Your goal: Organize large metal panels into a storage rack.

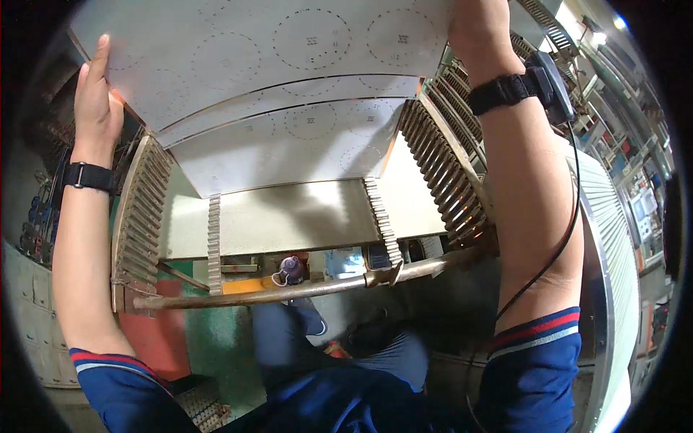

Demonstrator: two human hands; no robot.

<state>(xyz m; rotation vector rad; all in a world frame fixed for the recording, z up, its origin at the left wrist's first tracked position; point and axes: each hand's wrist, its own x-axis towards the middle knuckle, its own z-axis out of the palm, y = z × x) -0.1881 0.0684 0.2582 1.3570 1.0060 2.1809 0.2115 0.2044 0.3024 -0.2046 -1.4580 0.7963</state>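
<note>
A large pale cooktop panel (263,50), printed with dotted circles, is tilted up in front of me. My left hand (99,108) grips its left edge, the thumb pointing up along the rim and the other fingers partly hidden. At the right edge, my right hand (478,25) holds the same panel; the upper edge of the picture cuts it off and its fingers do not show. Behind and below stands a similar panel (289,148) in a slotted rack (442,177), its lower edge on notched strips (214,242).
A metal bar (310,291) crosses the rack's near side. Under it, a shelf holds a purple-lidded bottle (291,270) and a yellow item (253,286). More slotted racks (458,97) stand to the right, beside a ribbed pale panel (610,238). A cable (574,209) hangs along my right arm.
</note>
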